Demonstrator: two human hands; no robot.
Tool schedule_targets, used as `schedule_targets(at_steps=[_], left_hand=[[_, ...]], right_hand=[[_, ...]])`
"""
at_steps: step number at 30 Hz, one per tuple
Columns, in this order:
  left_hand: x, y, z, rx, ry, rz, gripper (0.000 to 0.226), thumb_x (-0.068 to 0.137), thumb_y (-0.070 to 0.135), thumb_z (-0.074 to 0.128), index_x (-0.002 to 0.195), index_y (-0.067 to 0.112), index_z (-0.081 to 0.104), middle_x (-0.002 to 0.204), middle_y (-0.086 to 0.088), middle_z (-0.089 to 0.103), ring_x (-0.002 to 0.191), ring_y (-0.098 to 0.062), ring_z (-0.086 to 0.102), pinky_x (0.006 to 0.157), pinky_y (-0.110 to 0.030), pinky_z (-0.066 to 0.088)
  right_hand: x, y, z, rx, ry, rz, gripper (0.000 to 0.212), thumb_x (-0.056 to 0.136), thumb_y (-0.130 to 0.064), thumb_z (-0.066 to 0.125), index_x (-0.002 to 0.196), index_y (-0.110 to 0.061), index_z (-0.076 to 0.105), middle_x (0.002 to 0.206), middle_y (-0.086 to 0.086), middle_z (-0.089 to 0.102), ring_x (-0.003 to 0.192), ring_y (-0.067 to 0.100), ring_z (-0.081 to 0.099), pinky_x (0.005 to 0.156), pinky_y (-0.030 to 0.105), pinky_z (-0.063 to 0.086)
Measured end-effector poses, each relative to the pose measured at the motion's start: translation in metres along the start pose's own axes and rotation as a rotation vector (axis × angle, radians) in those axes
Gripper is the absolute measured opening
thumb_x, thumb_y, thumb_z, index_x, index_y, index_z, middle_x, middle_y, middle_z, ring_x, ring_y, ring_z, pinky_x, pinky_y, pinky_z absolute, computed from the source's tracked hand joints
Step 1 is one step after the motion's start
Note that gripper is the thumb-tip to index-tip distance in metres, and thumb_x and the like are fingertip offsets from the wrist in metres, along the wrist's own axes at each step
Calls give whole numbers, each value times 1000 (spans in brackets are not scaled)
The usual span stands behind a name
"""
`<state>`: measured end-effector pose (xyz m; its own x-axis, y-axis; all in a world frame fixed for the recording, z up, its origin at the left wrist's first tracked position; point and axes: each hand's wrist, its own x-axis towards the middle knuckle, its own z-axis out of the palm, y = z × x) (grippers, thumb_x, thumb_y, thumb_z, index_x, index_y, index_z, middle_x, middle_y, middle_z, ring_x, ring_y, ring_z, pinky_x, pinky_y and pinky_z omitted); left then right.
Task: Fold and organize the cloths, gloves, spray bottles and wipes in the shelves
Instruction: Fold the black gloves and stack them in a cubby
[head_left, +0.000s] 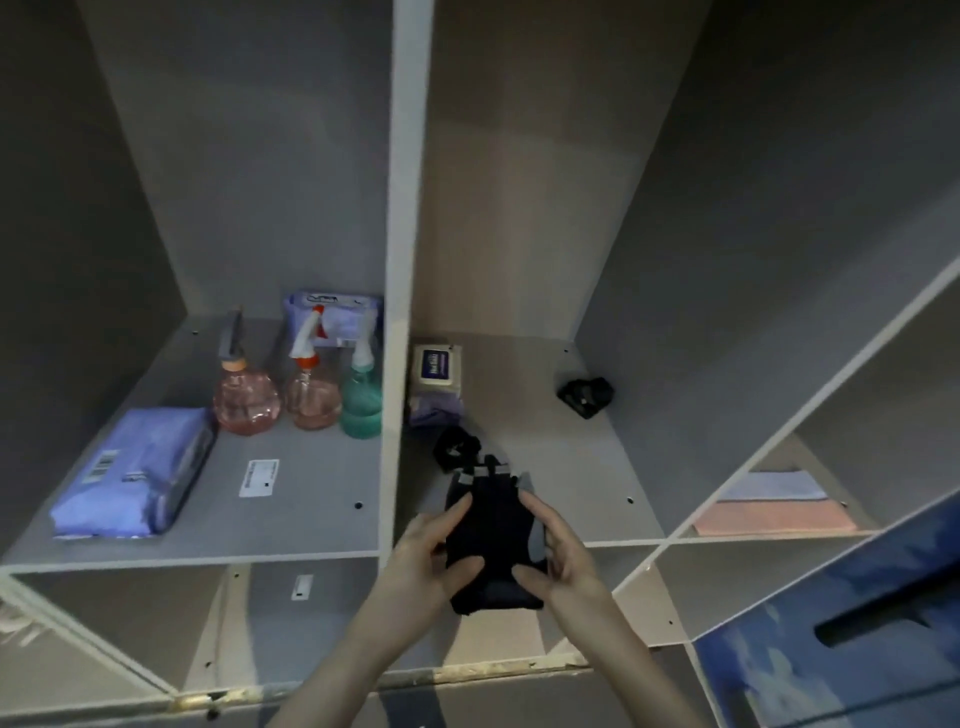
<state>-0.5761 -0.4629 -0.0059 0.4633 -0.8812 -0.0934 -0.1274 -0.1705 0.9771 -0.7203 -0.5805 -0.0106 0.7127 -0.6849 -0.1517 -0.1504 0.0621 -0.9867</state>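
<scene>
Held mid-fold at lower centre: black glove (493, 545) gripped by left hand (434, 551) and right hand (558, 561) over the shelf (597, 467) edge, likely needing placement beside 2 other gloves next.

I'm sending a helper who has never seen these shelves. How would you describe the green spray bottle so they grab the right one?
Look in the left shelf compartment, where three spray bottles stand in a row. The green spray bottle is the rightmost, right beside the white divider. The other two are pink.
</scene>
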Motion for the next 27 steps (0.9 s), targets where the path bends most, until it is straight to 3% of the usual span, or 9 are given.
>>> schedule_targets(at_steps=[2,6,10,13,16,18,21,24,27], left_hand=[[12,3,21,48,20,12,58,90,15,64,136,39,40,121,9,47,108,-4,55,102,-27,45],[40,9,58,169,69,66,61,91,20,62,143,34,32,128,11,39,108,2,52,95,-20,46],[75,-3,79,372,48,85,56,94,28,58,145,29,35,141,7,37,125,-11,48,105,-27,40],[101,-28,84,565,-23,-20,57,96,30,52,148,34,29,153,5,29,138,-14,35,112,-27,30],[119,-54,83,836,-144,-173,56,98,33,44,149,38,21,160,8,14,147,-17,15,118,-38,19],[123,-67,82,1070,-260,-242,50,101,36,34,149,39,22,162,9,4,149,-21,1,118,-49,9],[123,-81,82,1101,-308,-325,47,102,37,30,148,43,20,161,11,-6,148,-22,-10,117,-57,4],[124,-86,80,1089,-342,-325,48,102,37,32,148,45,18,161,11,-9,148,-22,-13,117,-57,4],[128,-89,75,1102,-375,-321,49,102,36,32,148,45,17,161,11,-9,148,-23,-13,117,-57,7]], right_hand=[[15,5,-30,-15,9,-15,74,81,19,52,133,-34,51,140,-2,52,128,14,50,106,41,44],[50,16,-89,-22,27,40,77,80,28,45,131,-30,49,141,-3,49,130,12,46,104,26,43],[85,34,-126,-116,18,136,76,81,26,45,132,-31,46,138,-4,45,122,8,44,79,6,47],[108,55,-144,-186,-13,179,77,83,21,47,141,-29,39,148,-1,38,133,13,37,99,16,41],[120,73,-154,-382,-8,198,80,89,7,54,151,-29,18,153,0,32,139,18,33,112,30,33],[119,79,-158,-786,76,151,78,91,-16,59,152,-31,13,145,4,43,131,24,43,106,36,39],[112,89,-160,-1333,291,-162,59,92,-34,51,146,-22,31,131,8,51,120,28,48,96,39,42],[109,104,-146,-1479,-7,-378,48,99,-46,29,144,-29,38,149,3,41,138,28,36,108,47,29],[113,117,-134,-1522,-217,-258,43,98,-43,25,130,-34,53,140,-3,54,131,25,49,108,48,38]])
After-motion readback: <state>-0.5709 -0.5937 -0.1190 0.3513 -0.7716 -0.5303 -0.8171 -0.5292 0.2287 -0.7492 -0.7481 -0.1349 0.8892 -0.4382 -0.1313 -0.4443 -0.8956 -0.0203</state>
